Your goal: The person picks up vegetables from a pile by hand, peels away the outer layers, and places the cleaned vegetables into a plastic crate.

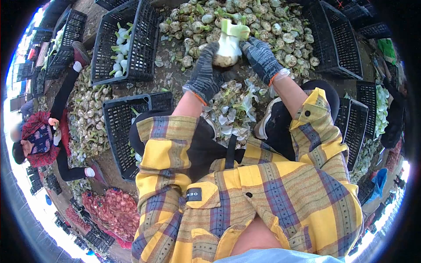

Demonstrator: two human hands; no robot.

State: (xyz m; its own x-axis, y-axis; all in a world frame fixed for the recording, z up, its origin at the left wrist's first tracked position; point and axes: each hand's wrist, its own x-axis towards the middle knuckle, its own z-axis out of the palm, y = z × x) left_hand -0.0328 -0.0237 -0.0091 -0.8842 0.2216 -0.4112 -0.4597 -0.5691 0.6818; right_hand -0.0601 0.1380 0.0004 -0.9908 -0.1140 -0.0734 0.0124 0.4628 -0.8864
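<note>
The bulb (227,50) is held up ahead of the wearer, between the two gloved hands and in front of the pile (285,37). Its long axis runs away from the wearer: the brown root end faces back toward the body, and the cut stem (236,30) points outward, with a side piece bending to the right.

The left hand (204,72) is closed on the bulb's left side and is the nearer to its round body. The right hand (262,60) is at the bulb's right, fingers curled, tips at or just beside the stem. Whether it grips the stem, or conceals anything in the palm, cannot be told.

Peelings (232,109) lie on the ground between the wearer's shoes, nearer the body than the bulb. A black crate (147,37) holding pale, trimmed bulbs (119,52) stands to the left, apart from the left hand.
</note>
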